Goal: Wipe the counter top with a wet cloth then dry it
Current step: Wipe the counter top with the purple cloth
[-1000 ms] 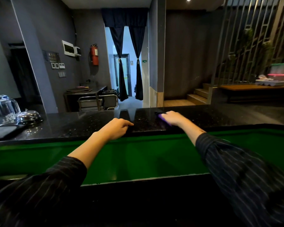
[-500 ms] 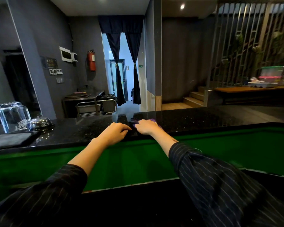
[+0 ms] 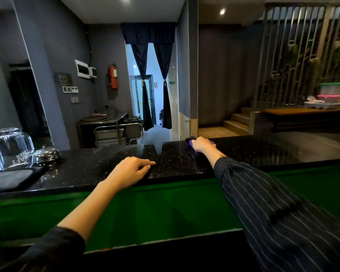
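A black speckled counter top (image 3: 253,154) runs across the view above a green panel. My right hand (image 3: 201,144) lies on a purple cloth (image 3: 190,142) at the counter's far edge, fingers curled over it; only the cloth's edges show around the hand. My left hand (image 3: 130,170) rests on the counter's near edge, fingers loosely bent, holding nothing. A wet sheen shows on the stone between the two hands.
At the left end of the counter stand upturned glass mugs (image 3: 8,147), a chrome call bell (image 3: 46,156) and a folded dark grey cloth (image 3: 7,179). Beyond the counter are a steel trolley (image 3: 116,132), a doorway with curtains and steps at the right.
My right hand slid the purple cloth left toward my left hand, then away to the counter's far edge. My left hand stayed on the near edge.
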The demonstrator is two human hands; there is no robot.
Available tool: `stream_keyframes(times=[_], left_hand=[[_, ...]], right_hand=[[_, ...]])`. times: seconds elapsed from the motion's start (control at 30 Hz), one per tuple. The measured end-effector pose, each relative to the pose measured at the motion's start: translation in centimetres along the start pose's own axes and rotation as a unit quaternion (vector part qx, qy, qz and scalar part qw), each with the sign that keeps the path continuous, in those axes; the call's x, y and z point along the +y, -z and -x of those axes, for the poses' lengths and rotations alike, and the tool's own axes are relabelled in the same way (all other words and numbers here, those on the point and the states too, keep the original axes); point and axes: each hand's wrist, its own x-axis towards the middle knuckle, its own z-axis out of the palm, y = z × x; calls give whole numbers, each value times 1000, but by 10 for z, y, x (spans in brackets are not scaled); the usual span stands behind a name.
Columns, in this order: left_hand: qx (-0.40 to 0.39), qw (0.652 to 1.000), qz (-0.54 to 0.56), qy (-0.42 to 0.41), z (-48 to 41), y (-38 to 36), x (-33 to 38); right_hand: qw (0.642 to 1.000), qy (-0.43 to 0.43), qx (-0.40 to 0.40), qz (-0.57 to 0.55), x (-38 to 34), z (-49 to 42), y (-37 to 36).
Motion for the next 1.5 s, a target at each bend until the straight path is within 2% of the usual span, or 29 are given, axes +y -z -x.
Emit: stream_keyframes(times=[0.1, 0.27, 0.4, 0.47, 0.53, 0.67, 0.77, 0.83, 0.93, 1.07, 1.2, 1.27, 1.37, 1.5], left_hand=[[29, 999, -38, -10, -4, -7, -3], [31, 997, -65, -5, -4, -8, -5], [-26, 999, -19, -16, 6, 6, 0], [-63, 997, -14, -29, 20, 17, -6], [-82, 994, -56, -35, 39, 30, -25], [-107, 989, -106, -4, 77, 49, -67], [-80, 990, -117, 11, 90, 43, -80], [-52, 991, -124, 14, 90, 37, -81], [-27, 991, -127, 8, 88, 35, -83], [-14, 992, -126, -9, 88, 36, -85], [-8, 996, -84, -13, 91, 42, -81], [10, 1000, -28, -1, 92, 44, -78], [44, 998, 35, 43, 91, 42, -78], [62, 993, 64, 71, 90, 41, -76]], right_hand=[[997, 6, -58, 48, -25, -23, -11], [974, 147, -151, 85, -83, -19, -42], [940, 299, -147, 68, -99, 20, -49], [931, 338, -130, 50, -83, 29, -40], [937, 330, -110, 41, -62, 25, -30], [965, 246, -58, 62, -36, -3, -23], [984, 147, -49, 89, -52, -19, -34], [985, 121, -60, 104, -72, -27, -43], [975, 151, -102, 125, -115, -26, -61], [941, 273, -168, 107, -168, 17, -84], [906, 365, -201, 71, -168, 49, -79], [909, 362, -202, 50, -153, 42, -70], [933, 308, -179, 54, -138, 29, -66], [940, 283, -174, 72, -161, 44, -79]])
